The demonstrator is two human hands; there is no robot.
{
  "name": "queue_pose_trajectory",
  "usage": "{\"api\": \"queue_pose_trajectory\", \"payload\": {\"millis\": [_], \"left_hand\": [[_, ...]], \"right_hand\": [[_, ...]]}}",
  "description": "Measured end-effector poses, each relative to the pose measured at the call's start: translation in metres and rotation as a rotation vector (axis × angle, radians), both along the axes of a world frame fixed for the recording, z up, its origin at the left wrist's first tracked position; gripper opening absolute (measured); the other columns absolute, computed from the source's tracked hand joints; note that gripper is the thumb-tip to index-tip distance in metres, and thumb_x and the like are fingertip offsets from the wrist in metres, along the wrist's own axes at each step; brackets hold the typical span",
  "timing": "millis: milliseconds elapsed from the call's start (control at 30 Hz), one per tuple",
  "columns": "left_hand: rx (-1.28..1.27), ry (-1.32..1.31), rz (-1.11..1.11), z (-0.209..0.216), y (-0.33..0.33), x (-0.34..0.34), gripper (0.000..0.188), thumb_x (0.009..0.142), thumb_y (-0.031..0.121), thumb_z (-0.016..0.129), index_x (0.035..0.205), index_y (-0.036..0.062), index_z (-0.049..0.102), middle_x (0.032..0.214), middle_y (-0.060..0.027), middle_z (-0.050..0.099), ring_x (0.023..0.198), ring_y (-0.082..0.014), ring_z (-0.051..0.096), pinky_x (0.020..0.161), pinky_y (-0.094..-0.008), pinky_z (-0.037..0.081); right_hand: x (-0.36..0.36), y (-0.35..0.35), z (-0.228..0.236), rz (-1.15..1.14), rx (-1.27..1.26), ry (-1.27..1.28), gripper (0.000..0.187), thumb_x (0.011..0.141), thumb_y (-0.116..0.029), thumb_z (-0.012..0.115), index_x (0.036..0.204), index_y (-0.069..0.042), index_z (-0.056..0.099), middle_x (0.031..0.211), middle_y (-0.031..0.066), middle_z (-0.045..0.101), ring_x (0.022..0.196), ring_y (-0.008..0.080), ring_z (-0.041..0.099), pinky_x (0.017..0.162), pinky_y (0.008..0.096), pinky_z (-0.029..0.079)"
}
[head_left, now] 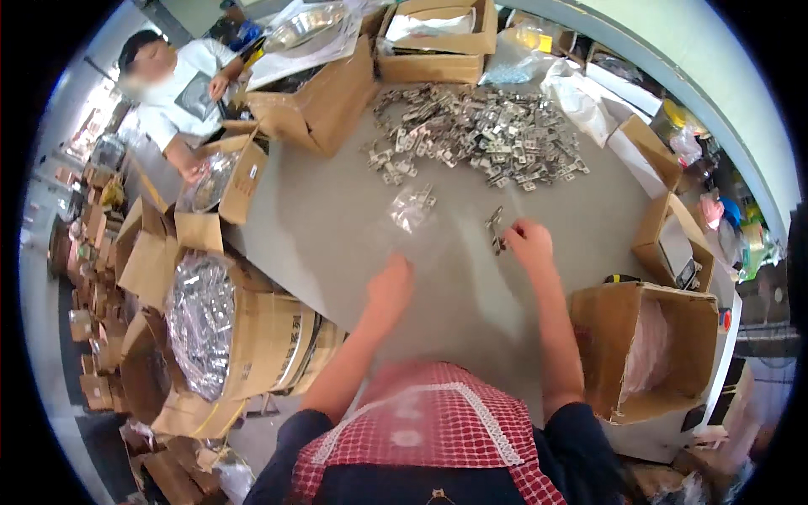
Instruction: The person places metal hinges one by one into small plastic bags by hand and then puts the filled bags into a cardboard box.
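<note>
My left hand [390, 286] is closed over the middle of the grey table, its fingertips pinching the near edge of a clear plastic bag [409, 210]. A small metal part lies at the bag's far end; whether it is inside cannot be told. To the right, my right hand [530, 242] grips a metal hinge [495, 229] between thumb and fingers, and the hinge points away from me. Beyond both hands spreads a large heap of similar metal hinges [497, 139].
An open carton [602, 353] stands by my right forearm. On the left is a carton filled with plastic-wrapped pieces [202, 324]. More boxes [316, 105] line the table [320, 227]. Across at far left, a person in a white shirt [181, 101] reaches into a box.
</note>
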State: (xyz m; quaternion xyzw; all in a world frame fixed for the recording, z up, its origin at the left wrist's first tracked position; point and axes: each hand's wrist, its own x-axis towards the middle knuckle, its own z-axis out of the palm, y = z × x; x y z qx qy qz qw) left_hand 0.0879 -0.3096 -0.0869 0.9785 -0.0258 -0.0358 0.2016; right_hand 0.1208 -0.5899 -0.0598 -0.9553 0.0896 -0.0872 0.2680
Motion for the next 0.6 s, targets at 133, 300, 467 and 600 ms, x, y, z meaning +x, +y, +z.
{"api": "queue_pose_trajectory", "payload": {"millis": [133,300,467,600], "left_hand": [[0.032,-0.117,-0.11,-0.016,-0.003,-0.002,0.021,0.093,0.023,0.049,0.099,0.0036,0.045,0.075,-0.0201,0.065,0.067,-0.0418,0.063,0.06,-0.0518,0.049],[0.105,-0.163,-0.181,-0.026,-0.013,-0.019,0.018,0.091,0.019,0.052,0.096,0.0033,0.046,0.063,-0.0178,0.062,0.057,-0.0382,0.062,0.052,-0.0493,0.048],[0.022,-0.332,-0.214,-0.03,-0.02,-0.043,0.015,0.089,0.017,0.052,0.095,0.0036,0.048,0.061,-0.0174,0.062,0.054,-0.0374,0.062,0.049,-0.0484,0.048],[-0.068,-0.126,-0.204,-0.018,-0.041,-0.063,0.023,0.089,0.017,0.053,0.103,-0.0001,0.048,0.062,-0.0183,0.061,0.052,-0.0366,0.062,0.047,-0.0474,0.048]], "right_hand": [[-0.053,0.018,0.014,0.017,1.06,0.533,0.019,0.081,-0.019,0.064,0.068,-0.005,0.061,0.059,0.0005,0.055,0.047,0.0086,0.046,0.041,0.0261,0.031],[-0.071,0.041,-0.007,0.057,1.268,0.629,0.017,0.082,-0.017,0.065,0.071,-0.004,0.061,0.059,0.0002,0.053,0.046,0.0069,0.045,0.039,0.0241,0.028],[-0.08,0.058,-0.025,-0.112,1.326,0.43,0.015,0.083,-0.016,0.065,0.074,-0.003,0.064,0.063,0.0041,0.06,0.048,0.0092,0.05,0.04,0.0238,0.032],[-0.091,0.087,-0.043,-0.203,1.355,0.234,0.014,0.084,-0.014,0.064,0.078,-0.002,0.066,0.068,0.0069,0.065,0.048,0.0092,0.05,0.043,0.0235,0.035]]}}
